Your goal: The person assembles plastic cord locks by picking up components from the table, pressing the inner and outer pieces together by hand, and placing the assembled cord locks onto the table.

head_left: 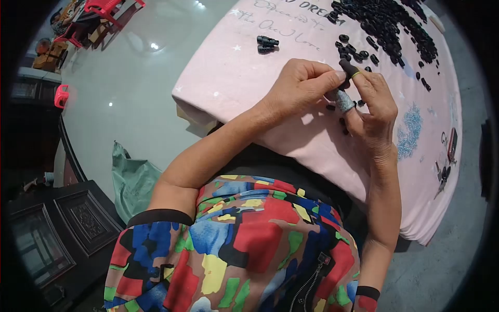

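My left hand (304, 86) is closed in a pinch, its thumb and finger meeting the fingertips of my right hand (377, 106). A black finger cover (348, 67) with a yellow rim sits on my right index finger, and a grey-blue wrap (343, 101) covers the right thumb. Between the fingertips there seems to be a small dark piece, mostly hidden. Under and beside my hands lie several loose black cylindrical parts (374, 59). Two longer ribbed black pieces (267, 44) rest apart on the pink cloth, left of the others.
A large heap of small black parts (382, 28) covers the far side of the pink cloth (223, 78). Tiny blue bits (409, 132) are spread right of my hand. Keys (443, 174) and a red-and-black object (452, 144) lie at the right edge. Green fabric (132, 182) is on the left.
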Available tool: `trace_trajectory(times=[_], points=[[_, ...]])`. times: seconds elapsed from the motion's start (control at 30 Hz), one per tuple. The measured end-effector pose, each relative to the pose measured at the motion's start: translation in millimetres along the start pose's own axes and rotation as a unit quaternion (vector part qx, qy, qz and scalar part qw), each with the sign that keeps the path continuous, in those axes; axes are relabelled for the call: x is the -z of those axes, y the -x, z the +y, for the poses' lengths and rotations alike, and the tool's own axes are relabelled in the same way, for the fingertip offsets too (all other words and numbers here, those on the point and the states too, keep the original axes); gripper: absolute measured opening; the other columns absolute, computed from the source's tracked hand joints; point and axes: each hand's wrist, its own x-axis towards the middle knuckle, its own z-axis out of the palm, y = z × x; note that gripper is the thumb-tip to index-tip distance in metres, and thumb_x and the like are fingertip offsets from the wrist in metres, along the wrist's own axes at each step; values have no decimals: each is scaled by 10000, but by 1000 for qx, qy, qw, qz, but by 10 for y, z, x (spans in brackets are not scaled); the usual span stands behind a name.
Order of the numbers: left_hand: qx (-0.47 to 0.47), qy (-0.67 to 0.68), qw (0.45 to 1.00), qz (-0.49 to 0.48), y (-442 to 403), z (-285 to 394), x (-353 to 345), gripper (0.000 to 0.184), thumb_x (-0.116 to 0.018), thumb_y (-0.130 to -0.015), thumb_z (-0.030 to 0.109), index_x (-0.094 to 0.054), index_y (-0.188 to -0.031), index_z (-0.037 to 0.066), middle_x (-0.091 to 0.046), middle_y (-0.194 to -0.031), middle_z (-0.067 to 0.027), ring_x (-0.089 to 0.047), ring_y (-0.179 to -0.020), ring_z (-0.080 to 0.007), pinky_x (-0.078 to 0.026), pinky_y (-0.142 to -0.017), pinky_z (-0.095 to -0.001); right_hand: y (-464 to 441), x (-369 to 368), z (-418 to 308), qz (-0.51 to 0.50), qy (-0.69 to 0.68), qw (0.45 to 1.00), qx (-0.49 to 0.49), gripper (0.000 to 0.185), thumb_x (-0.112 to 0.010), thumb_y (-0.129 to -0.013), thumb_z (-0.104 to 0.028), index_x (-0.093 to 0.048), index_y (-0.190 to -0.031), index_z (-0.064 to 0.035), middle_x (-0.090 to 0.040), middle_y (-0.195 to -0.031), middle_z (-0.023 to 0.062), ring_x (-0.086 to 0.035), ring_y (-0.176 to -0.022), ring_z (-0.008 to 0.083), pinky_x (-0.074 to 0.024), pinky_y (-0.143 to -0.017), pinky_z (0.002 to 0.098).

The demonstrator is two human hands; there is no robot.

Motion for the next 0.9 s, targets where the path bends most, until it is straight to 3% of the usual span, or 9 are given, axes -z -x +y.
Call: trace_trajectory(times=[0.13, 0.23, 0.33, 0.37, 0.43, 0.53, 0.67, 0.7, 0.9], points=[[-130, -210, 963, 111, -4, 73, 308, 273, -617, -966, 260, -739, -1007, 19, -713, -849, -27, -612, -744, -75, -490, -675, -228, 12, 41, 91, 19, 6, 1000, -24, 334, -687, -714, -38, -698, -1044, 9, -693, -909, 139, -651, -795, 255, -532, -724, 313], [-160, -413, 864, 238, 89, 228, 505, 241, -662, -916, 235, -758, -1006, 34, -727, -860, -54, -631, -814, -102, -509, -733, -264, 48, 112, 168, -23, -24, 987, -156, 249, -696, -751, -47, -715, -993, 5, -687, -828, 130, -643, -731, 215, -521, -684, 302], [-215, -545, 769, 258, 58, 165, 747, 261, -694, -876, 233, -752, -1021, 25, -730, -894, -97, -648, -818, -157, -522, -732, -302, 37, 205, 125, -90, -85, 953, -277, 176, -698, -756, -46, -721, -925, -3, -670, -760, 110, -624, -671, 180, -501, -629, 296], [-203, -532, 778, 265, 44, 132, 774, 264, -695, -853, 241, -754, -997, 28, -724, -894, -110, -648, -835, -204, -513, -761, -342, 20, 233, 95, -125, -103, 933, -321, 168, -698, -757, -47, -721, -918, -4, -666, -756, 106, -620, -665, 176, -497, -623, 294], [-177, -509, 795, 279, 31, 96, 788, 271, -697, -808, 256, -759, -949, 33, -712, -893, -134, -648, -867, -297, -497, -820, -424, 23, 202, 136, -161, -98, 955, -231, 157, -701, -760, -54, -722, -907, -5, -661, -746, 106, -611, -655, 184, -490, -620, 300], [-247, -550, 739, 301, 5, 71, 785, 276, -694, -814, 240, -748, -998, 41, -697, -909, -141, -641, -854, -299, -497, -806, -418, 50, 135, 207, -154, -61, 975, -152, 140, -701, -769, -64, -724, -895, -6, -656, -737, 108, -596, -643, 198, -479, -618, 316], [-275, -494, 792, 230, -24, 107, 596, 240, -679, -840, 206, -743, -1018, 58, -688, -901, -136, -638, -858, -287, -501, -791, -412, 41, 209, 256, -85, -20, 975, -205, 161, -666, -792, -70, -722, -928, -5, -680, -794, 125, -612, -666, 225, -481, -636, 332], [-227, -498, 816, 188, -15, 153, 458, 211, -680, -891, 154, -738, -1066, 51, -716, -938, -121, -671, -791, -165, -537, -693, -294, 33, 243, 288, -73, 3, 971, -226, 169, -657, -797, -71, -720, -939, -5, -684, -806, 128, -617, -672, 229, -484, -642, 333], [-225, -555, 800, 29, -389, 20, -75, 298, -670, -865, 220, -708, -1114, 61, -647, -1028, -154, -616, -998, -314, -504, -887, -402, 109, 286, 534, -45, 89, 970, -221, 197, -648, -812, -117, -733, -972, -39, -703, -845, 127, -646, -699, 238, -507, -673, 340]])
